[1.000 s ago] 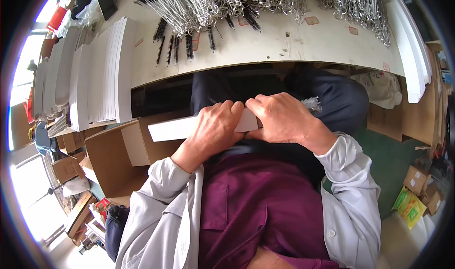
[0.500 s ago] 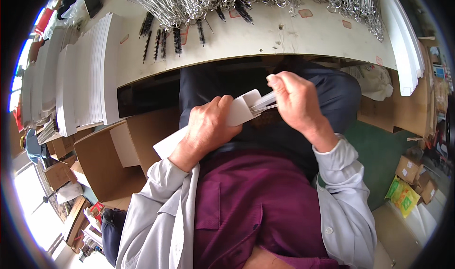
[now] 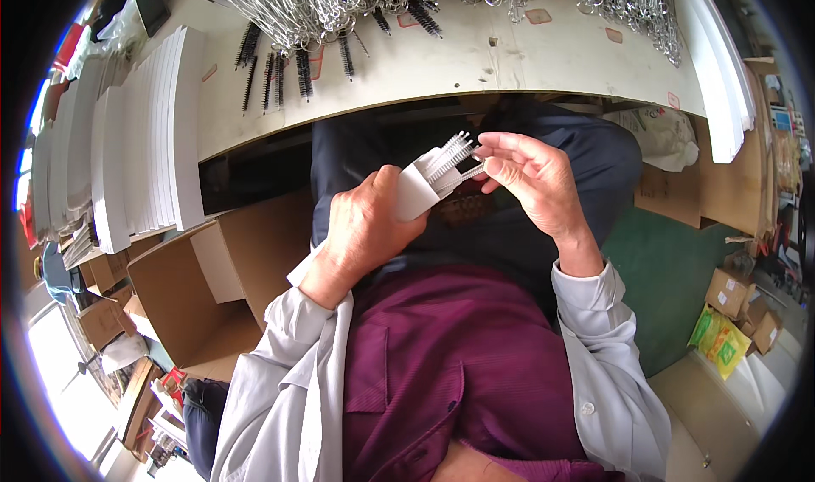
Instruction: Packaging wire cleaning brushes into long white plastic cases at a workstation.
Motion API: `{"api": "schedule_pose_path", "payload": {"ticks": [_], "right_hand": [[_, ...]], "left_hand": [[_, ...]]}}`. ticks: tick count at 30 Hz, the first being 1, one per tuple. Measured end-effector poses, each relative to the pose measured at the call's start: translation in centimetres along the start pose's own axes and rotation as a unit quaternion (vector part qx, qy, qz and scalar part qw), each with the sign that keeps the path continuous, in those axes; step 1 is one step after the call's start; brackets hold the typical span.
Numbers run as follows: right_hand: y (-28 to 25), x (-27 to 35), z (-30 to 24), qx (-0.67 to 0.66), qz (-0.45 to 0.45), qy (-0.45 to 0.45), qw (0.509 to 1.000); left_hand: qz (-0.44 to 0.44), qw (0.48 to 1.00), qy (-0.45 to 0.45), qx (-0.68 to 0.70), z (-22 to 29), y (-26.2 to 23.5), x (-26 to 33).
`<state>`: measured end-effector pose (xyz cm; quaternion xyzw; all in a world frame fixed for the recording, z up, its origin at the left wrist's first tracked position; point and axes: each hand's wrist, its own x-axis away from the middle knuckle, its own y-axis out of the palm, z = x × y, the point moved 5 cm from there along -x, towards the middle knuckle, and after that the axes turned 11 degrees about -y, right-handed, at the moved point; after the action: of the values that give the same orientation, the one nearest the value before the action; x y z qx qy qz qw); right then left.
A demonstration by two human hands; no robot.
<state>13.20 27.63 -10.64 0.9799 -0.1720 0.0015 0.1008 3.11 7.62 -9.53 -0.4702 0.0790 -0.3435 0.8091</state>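
My left hand (image 3: pixel 361 223) is wrapped round a long, narrow white box (image 3: pixel 416 195), tilted up toward the right over my lap. From its open end stick out several thin brushes (image 3: pixel 450 161) with pale bristles. One brush leans away from the bundle toward my right hand (image 3: pixel 536 180). That hand is beside the box mouth, fingers stretched out and apart, the thumb tip at the end of the leaning brush. Whether it pinches the brush is hard to see. The box's lower part is hidden under my left hand and wrist.
Ahead is a pale table (image 3: pixel 382 83) with a heap of wire-handled brushes (image 3: pixel 297 6), some black-bristled. A row of flat white boxes (image 3: pixel 153 142) stands at left, with more white boxes (image 3: pixel 722 83) at right. An open cardboard box (image 3: pixel 195 287) sits to my left.
The brushes now show their bristled ends at the box mouth, where before thin strands were gripped in my right hand. My right fingers have spread. The box has shifted slightly left and tilted more upward.
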Motion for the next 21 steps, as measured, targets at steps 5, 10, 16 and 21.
{"api": "schedule_pose_path", "payload": {"ticks": [5,10,16,21], "right_hand": [[0.7,0.3,0.1,0.077,0.051,-0.049,0.995],[0.8,0.1,0.0,0.056,0.013,0.013,0.998],[2.2,0.2,1.2,-0.048,-0.029,0.104,0.993],[2.1,0.3,1.4,0.104,0.016,0.002,0.994]], "left_hand": [[-0.004,1.0,-0.008,-0.009,0.0,0.4,-0.1],[0.012,0.999,0.009,-0.03,-0.4,0.9,0.1],[0.027,0.999,0.033,-0.033,-0.3,1.2,0.5],[0.025,0.999,0.031,-0.03,-0.6,1.3,0.8]]}}
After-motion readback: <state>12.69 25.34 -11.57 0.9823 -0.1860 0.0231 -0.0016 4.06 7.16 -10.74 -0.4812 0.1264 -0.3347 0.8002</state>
